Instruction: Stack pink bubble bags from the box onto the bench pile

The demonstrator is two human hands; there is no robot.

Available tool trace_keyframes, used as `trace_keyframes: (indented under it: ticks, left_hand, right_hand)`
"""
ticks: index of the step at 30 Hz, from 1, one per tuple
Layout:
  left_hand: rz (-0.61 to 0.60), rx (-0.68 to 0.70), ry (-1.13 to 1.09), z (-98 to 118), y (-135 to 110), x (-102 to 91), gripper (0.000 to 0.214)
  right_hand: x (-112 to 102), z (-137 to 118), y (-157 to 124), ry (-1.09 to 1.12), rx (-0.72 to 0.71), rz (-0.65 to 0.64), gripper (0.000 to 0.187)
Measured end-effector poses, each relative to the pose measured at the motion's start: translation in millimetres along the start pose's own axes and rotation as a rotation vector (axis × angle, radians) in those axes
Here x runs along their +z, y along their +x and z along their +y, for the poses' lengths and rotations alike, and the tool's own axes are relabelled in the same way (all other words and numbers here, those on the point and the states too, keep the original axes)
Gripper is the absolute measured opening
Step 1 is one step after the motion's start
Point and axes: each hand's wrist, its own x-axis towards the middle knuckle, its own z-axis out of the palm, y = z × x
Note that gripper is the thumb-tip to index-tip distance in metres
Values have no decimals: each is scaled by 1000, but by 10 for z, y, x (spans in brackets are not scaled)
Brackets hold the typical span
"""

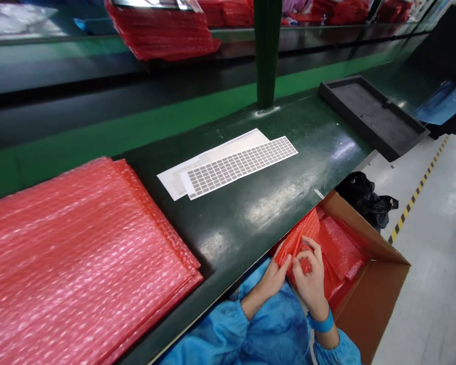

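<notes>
A red bubble-wrap bag [300, 234] is bunched up at the table's front edge, over an open cardboard box. My left hand [274, 276] grips its near side, with the thumb on top and the other fingers partly hidden behind the folds. Close beside it, my right hand [310, 281] has its thumb and fingers curled into a pinch at the same bag. Inside the cardboard box [372, 299] lie more red bubble-wrap bags [344, 248]. On the table are two overlapping white label sheets, the upper label sheet [243, 165] printed with rows of grey rectangles.
A thick stack of red bubble-wrap bags [83, 263] covers the left of the green table [228, 223]. A green post [266, 56] rises behind the sheets. A black tray [376, 109] overhangs the right edge, and a black plastic bag [365, 197] sits below. More red bags [163, 30] lie behind.
</notes>
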Motion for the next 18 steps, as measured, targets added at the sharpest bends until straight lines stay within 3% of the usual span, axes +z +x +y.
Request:
trace_keyframes:
  ticks: [4,8,15,18]
  left_hand:
    - [-40,47,46,-69,-32,-2,67]
    - [-81,112,87,-143,-48,-31,76]
    - [-178,215,75,-96,-32,-84,113]
    - [-205,209,95,-67,-28,-135,100]
  right_hand:
    - [66,16,-37,122,142,121,17]
    - [101,26,-45,194,239,159,21]
    - [104,-25,-27,207,224,127,22]
    - [91,-23,-17,234,215,76,18]
